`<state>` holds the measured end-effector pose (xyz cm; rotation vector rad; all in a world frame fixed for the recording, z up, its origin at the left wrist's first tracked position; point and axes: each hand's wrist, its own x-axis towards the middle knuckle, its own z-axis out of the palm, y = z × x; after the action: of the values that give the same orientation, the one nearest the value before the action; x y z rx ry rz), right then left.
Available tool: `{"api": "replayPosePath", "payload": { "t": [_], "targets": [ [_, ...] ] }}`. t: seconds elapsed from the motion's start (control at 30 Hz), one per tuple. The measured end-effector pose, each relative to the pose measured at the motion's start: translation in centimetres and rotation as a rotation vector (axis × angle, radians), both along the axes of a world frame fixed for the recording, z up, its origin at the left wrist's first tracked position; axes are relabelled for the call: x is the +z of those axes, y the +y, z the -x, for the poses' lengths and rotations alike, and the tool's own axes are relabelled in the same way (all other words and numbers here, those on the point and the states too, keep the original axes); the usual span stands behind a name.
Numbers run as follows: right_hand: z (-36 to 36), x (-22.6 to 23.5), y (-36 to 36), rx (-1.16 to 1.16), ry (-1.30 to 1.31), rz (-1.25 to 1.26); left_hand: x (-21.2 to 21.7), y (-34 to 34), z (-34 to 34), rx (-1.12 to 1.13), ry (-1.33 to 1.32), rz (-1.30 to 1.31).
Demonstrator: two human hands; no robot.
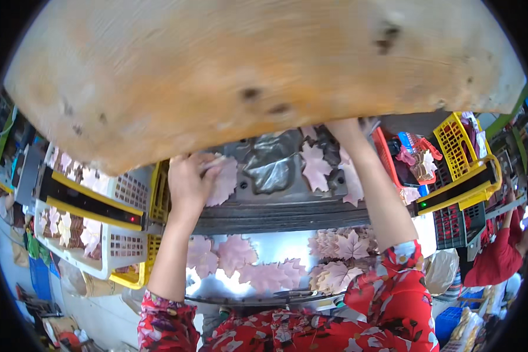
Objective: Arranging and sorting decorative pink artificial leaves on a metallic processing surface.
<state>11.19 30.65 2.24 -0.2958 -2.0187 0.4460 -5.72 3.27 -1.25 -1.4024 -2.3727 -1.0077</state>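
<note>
The left hand is at the left side of the base, with thumb and fingers pinching the edge of the left leaf, a pale pink piece. The right hand reaches in at the far right of the base; the plate hides its fingers, so whether they are spread or pressed together cannot be told. The plate is broad, tan and dark-spotted, and fills the upper part of the view above the base. The mould, a shiny metal leaf form, is in the middle of the base, between the two hands. The middle leaf lies just right of the mould; the right leaf lies beyond it, beside the right forearm. Below the base, the silvery worktop carries loose pink leaves on the left and centre, and overlapping leaf piles on the right. A black-and-yellow bar flanks each side: the left bar shows a red light, the right bar a green light. The white basket at left contains further leaves. At right are a red basket, a yellow basket and, near the edge, a co-worker's red sleeve.
</note>
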Motion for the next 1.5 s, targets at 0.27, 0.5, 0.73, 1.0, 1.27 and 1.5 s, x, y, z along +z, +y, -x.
{"api": "replayPosePath", "payload": {
  "t": [0.27,0.5,0.73,1.0,1.27,1.5],
  "targets": [
    [0.4,2.2,-5.3,-0.035,-0.325,0.031,2.8,0.6,-0.5,-0.098,-0.666,-0.401],
    [2.0,2.1,-9.7,0.136,-0.240,0.064,-2.3,3.0,0.5,-0.208,-0.332,-0.447],
    [1.1,-0.1,-6.2,0.002,-0.270,-0.021,-1.3,1.7,-0.4,-0.225,-0.548,-0.207],
    [3.5,2.3,0.0,-0.230,-0.434,-0.038,0.7,1.5,-1.0,-0.202,-0.708,-0.393],
    [3.6,1.9,-0.5,-0.244,-0.414,-0.080,-2.2,2.9,0.3,-0.175,-0.799,-0.420],
    [0.8,0.2,-2.7,-0.241,-0.316,-0.135,-1.4,3.9,-0.4,-0.194,-0.761,-0.550]
  ]
}}
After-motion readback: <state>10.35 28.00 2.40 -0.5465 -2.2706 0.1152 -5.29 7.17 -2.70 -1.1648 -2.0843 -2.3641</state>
